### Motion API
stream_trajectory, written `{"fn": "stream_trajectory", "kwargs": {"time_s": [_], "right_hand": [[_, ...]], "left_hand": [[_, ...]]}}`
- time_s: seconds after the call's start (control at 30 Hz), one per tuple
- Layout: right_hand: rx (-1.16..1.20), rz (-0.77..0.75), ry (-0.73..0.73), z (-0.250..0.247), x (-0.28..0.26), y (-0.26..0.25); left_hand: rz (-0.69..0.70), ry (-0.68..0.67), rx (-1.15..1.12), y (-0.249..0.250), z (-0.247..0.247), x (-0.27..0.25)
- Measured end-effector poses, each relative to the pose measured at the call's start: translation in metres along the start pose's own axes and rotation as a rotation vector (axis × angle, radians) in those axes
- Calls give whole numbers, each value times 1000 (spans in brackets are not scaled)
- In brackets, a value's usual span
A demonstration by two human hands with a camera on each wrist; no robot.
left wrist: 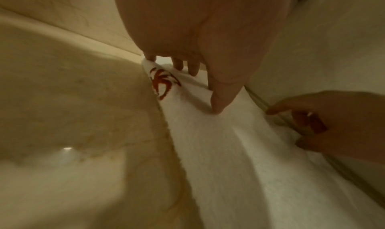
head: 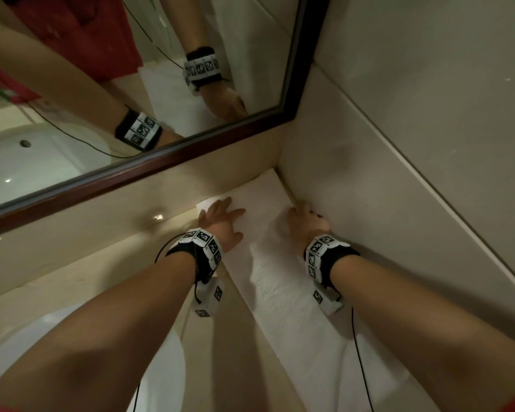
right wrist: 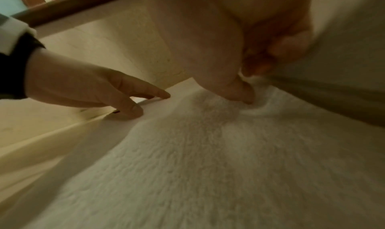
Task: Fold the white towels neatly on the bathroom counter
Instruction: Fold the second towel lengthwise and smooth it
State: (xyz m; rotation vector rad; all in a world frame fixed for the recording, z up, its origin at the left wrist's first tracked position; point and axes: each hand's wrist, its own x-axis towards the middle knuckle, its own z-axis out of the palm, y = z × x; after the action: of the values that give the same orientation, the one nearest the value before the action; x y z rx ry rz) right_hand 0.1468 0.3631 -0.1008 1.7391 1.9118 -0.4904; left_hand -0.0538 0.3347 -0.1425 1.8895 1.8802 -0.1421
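A white towel [head: 280, 281] lies stretched along the beige counter [head: 72, 278], from the far corner toward me, beside the right wall. My left hand [head: 223, 209] rests flat on its far left corner with straight, spread fingers. In the left wrist view those fingers [left wrist: 216, 100] press the towel [left wrist: 229, 166] next to a red embroidered mark [left wrist: 162, 82]. My right hand [head: 305, 215] sits at the towel's far right edge against the wall. In the right wrist view its thumb [right wrist: 245, 95] and curled fingers pinch a bunched bit of towel [right wrist: 208, 166].
A mirror [head: 131, 69] in a dark wood frame [head: 161, 165] stands behind the counter and reflects both arms. A white sink basin [head: 27, 346] lies at the near left. The tiled wall [head: 414, 159] borders the towel on the right. Black cables hang from both wristbands.
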Motion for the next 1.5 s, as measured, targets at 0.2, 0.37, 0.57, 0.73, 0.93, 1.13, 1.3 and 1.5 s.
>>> {"fn": "stream_trajectory", "kwargs": {"time_s": [0.2, 0.37, 0.57, 0.73, 0.93, 1.13, 1.3, 1.5], "right_hand": [[108, -166, 17, 7, -2, 5], [235, -27, 2, 18, -7, 7], [93, -80, 36, 24, -22, 14], [52, -109, -8, 31, -31, 21], [85, -174, 46, 50, -48, 31], [146, -238, 4, 77, -53, 34], [119, -223, 50, 83, -47, 36], [179, -177, 19, 89, -60, 38]], "left_hand": [[3, -74, 84, 0, 6, 0], [-25, -147, 116, -5, -1, 3], [-102, -199, 150, 14, -9, 0], [-22, -231, 107, 29, -2, -15], [-47, -184, 154, 41, 0, -28], [-42, -189, 177, 49, 22, -35], [-35, -234, 153, 39, 24, -26], [-50, -168, 168, 45, 23, -37]]}}
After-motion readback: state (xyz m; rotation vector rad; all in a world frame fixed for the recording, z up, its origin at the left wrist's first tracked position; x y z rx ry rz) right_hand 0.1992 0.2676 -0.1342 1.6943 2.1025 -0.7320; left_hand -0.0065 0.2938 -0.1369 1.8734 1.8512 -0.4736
